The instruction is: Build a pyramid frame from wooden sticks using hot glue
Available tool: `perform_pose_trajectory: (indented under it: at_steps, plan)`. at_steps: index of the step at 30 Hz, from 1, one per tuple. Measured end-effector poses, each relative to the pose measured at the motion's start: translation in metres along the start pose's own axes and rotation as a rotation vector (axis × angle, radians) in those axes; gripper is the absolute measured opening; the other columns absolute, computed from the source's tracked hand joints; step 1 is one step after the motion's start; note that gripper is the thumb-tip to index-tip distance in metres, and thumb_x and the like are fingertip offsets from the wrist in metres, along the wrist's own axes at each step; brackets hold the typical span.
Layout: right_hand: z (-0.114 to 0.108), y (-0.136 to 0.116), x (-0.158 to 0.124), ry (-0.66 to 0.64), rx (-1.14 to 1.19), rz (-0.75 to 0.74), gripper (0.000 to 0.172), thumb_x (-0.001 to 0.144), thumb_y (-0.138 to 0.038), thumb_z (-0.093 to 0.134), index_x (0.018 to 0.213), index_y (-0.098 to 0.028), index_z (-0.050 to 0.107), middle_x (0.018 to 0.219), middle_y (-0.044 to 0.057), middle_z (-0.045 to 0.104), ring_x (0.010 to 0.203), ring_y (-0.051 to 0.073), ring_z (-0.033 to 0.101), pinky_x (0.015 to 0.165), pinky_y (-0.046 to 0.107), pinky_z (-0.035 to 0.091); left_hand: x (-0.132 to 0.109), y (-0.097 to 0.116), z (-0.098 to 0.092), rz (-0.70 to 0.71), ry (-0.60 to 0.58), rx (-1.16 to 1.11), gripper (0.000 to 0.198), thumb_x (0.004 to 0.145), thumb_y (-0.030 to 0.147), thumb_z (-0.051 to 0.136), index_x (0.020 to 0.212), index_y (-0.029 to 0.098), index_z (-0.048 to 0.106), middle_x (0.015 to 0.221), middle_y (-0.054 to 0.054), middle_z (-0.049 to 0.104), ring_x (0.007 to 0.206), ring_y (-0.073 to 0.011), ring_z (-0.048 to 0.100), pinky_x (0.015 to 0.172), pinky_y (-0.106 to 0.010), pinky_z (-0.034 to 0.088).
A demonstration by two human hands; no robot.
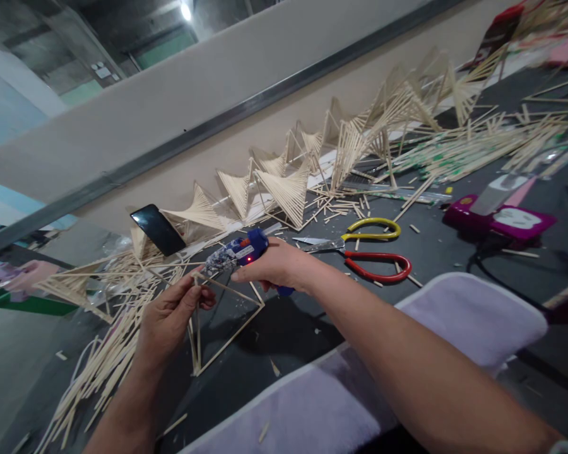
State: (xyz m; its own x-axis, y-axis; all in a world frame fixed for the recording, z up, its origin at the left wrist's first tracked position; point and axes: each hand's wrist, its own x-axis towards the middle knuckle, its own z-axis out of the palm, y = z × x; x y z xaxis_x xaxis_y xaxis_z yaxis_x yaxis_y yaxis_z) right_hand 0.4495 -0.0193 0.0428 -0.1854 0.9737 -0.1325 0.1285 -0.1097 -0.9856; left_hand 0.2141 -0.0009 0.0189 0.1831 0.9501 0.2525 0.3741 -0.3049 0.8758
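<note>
A blue hot glue gun [247, 250] with a red light on its side is gripped in my right hand [279, 265]. Its nozzle end, wrapped in crumpled silvery material, points left at a corner of a wooden stick frame [230, 342]. My left hand [175, 309] pinches that frame near the same corner, fingers closed on a stick. The frame is an open angular shape of thin sticks above the dark tabletop. To the right of the glue gun lie scissors [343, 244] with one yellow and one red handle.
Fan-shaped stick models [284, 189] line the wall behind. A phone [158, 229] leans among them. Loose sticks [108, 353] lie at left, more sticks [473, 148] at back right. A magenta device [499, 217] stands right. A lilac cloth [473, 309] covers the near edge.
</note>
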Motion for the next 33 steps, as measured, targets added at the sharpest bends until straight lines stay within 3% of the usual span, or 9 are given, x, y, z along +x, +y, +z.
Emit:
perform_pose_trajectory:
  at_steps: [6,14,19,24,33]
  plan:
    - [0.002,0.009,0.006,-0.023,0.082,-0.063,0.025,0.058,-0.037,0.067,0.056,-0.017,0.052,0.042,-0.004,0.048,0.039,0.008,0.045,0.038,0.02,0.033,0.0,0.0,0.0,-0.013,-0.005,-0.009,0.041,0.075,0.034,0.064,0.112,0.018,0.061,0.073,-0.001,0.066,0.062,-0.0139,0.06,0.061,-0.027,0.052]
    - [0.007,0.003,0.0,-0.07,0.106,-0.115,0.023,0.06,-0.035,0.068,0.059,-0.017,0.055,0.045,-0.005,0.05,0.041,0.008,0.046,0.041,0.02,0.036,-0.002,0.007,0.0,-0.017,-0.008,0.082,0.028,0.076,0.036,0.062,0.091,0.014,0.067,0.069,-0.003,0.067,0.059,-0.0147,0.061,0.06,-0.027,0.051]
    - [0.005,-0.003,-0.005,-0.086,0.006,-0.128,0.014,0.06,-0.027,0.067,0.063,-0.018,0.057,0.046,-0.006,0.049,0.044,0.007,0.047,0.044,0.019,0.037,-0.002,0.005,0.001,0.002,-0.017,0.065,0.037,0.077,0.037,0.061,0.107,0.015,0.063,0.069,-0.001,0.066,0.059,-0.0137,0.06,0.061,-0.027,0.051]
    - [-0.01,0.0,-0.005,-0.018,-0.072,-0.084,0.021,0.059,-0.034,0.069,0.068,-0.017,0.061,0.049,-0.003,0.053,0.045,0.009,0.048,0.041,0.02,0.034,-0.004,0.012,0.003,-0.013,-0.05,0.015,0.048,0.078,0.038,0.06,0.121,0.015,0.055,0.072,-0.002,0.066,0.062,-0.0139,0.06,0.062,-0.027,0.05]
    - [-0.004,0.003,-0.003,-0.052,-0.088,-0.155,0.018,0.062,-0.034,0.066,0.067,-0.017,0.061,0.048,-0.002,0.053,0.044,0.01,0.047,0.041,0.021,0.033,-0.003,0.011,0.002,-0.016,-0.092,-0.02,0.047,0.079,0.036,0.059,0.119,0.013,0.056,0.071,-0.003,0.066,0.06,-0.0131,0.059,0.059,-0.026,0.049]
